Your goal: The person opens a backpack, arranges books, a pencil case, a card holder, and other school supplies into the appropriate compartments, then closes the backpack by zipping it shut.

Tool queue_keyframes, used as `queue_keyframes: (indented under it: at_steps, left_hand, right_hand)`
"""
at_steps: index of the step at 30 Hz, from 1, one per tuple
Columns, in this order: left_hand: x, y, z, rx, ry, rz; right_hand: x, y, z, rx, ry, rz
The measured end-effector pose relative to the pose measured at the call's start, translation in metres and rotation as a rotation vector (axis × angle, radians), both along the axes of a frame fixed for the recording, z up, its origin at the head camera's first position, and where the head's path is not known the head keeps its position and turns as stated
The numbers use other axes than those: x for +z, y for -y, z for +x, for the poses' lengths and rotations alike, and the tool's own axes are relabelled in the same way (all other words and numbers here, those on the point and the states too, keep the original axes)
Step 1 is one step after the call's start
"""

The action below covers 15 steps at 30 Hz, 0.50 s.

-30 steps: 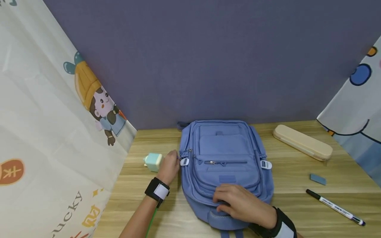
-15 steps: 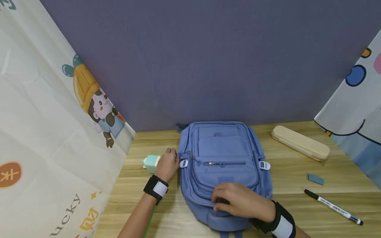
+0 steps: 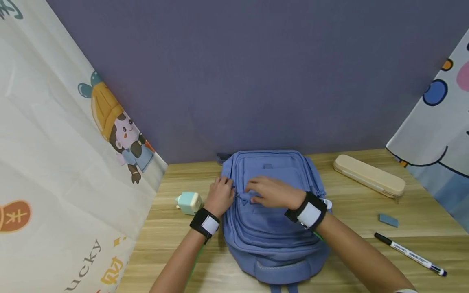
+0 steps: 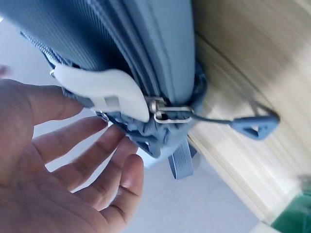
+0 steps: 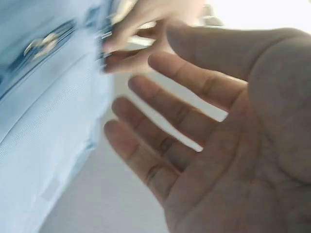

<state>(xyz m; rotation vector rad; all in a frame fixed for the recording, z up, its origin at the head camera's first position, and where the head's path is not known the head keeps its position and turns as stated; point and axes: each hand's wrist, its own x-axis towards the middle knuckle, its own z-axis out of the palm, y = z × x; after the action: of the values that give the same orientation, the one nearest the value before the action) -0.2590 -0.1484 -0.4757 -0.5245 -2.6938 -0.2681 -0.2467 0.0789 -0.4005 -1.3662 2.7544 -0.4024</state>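
Note:
A blue backpack (image 3: 282, 244) lies front side up on the wooden table. My left hand (image 3: 219, 197) is at its upper left side. In the left wrist view, loosely bent fingers (image 4: 99, 150) reach to the bag's edge beside a white buckle (image 4: 104, 87); any firm grip cannot be made out. A zipper pull (image 4: 255, 127) hangs free there on its cord. Over the bag's front pocket is my right hand (image 3: 272, 192), its fingers (image 5: 141, 150) spread and relaxed, holding nothing. Its palm and forearm hide part of the pocket zipper.
Left of the bag lies a small mint-and-cream bottle-shaped item (image 3: 189, 202), close to my left wrist. On the right are a beige case (image 3: 368, 175), a small blue-grey block (image 3: 388, 220) and a black-capped marker (image 3: 410, 254). A dark wall panel (image 3: 256, 81) stands behind the table.
My right hand has left the bag's lower end and moved up over the front pocket. The left hand has shifted slightly up and right onto the bag's side edge.

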Motion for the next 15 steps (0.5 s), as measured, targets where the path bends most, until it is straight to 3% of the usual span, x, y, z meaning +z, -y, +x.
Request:
queue_keyframes:
  at_steps: [8,15]
  left_hand:
    - [-0.006,-0.008,-0.002,0.038,0.038,-0.036]
    - [-0.006,-0.013,-0.002,0.083,0.015,-0.043]
  right_hand:
    - [-0.029,0.013,-0.044,-0.116,0.182,0.231]
    - [-0.033,0.016,-0.055,-0.132,0.227,0.246]
